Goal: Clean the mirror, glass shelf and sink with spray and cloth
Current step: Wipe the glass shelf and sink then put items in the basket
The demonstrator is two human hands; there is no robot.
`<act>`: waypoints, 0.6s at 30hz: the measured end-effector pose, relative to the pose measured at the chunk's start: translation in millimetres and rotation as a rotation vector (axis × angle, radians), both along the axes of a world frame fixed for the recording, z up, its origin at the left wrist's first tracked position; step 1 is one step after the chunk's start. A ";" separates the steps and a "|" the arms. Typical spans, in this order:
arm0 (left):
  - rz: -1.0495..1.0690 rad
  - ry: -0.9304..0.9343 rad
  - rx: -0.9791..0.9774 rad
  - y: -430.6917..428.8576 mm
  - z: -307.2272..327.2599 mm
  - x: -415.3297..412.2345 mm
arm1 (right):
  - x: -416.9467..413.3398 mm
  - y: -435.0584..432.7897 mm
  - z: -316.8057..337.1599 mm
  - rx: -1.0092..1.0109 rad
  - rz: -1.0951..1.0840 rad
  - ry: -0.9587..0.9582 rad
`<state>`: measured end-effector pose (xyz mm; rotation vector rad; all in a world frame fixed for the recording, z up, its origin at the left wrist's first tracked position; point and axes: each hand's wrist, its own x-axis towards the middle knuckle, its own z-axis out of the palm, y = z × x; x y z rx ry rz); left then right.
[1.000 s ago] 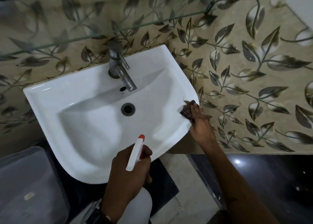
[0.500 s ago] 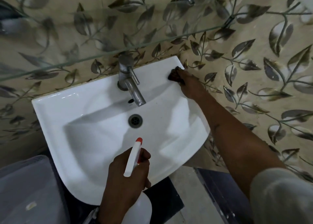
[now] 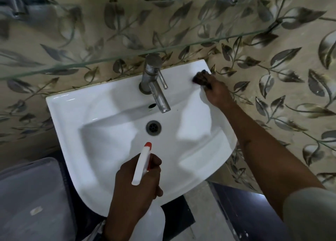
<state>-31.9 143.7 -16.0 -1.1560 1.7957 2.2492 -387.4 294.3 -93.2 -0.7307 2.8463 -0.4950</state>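
A white wall-mounted sink fills the middle of the view, with a metal tap at its back and a round drain in the bowl. My right hand presses a dark brown cloth onto the sink's back right corner. My left hand grips a white spray bottle with a red nozzle tip, held over the front rim and pointing into the bowl. A glass shelf runs across the wall above the tap.
Leaf-patterned tiles cover the wall behind and to the right. A translucent grey plastic bin stands at the lower left, under the sink's edge. Dark glossy floor shows at the lower right.
My right hand slid the cloth from the sink's right side edge up to the back right corner and stays there. My left hand holds the spray bottle in the same place.
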 end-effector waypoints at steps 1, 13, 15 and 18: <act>0.005 -0.007 -0.007 -2.0 -1.3 0.7 | -7.9 -14.0 -0.9 -0.006 -0.003 -0.022; 0.008 0.008 -0.015 -8.9 -0.3 0.5 | 84.1 -108.5 -15.7 -0.235 0.195 0.136; 0.007 0.008 -0.014 -7.1 0.0 -0.2 | 92.9 -111.6 -14.7 -0.208 0.240 0.059; 0.007 0.020 -0.009 -7.8 0.4 -0.3 | 62.0 -92.6 -14.8 -0.115 0.200 0.019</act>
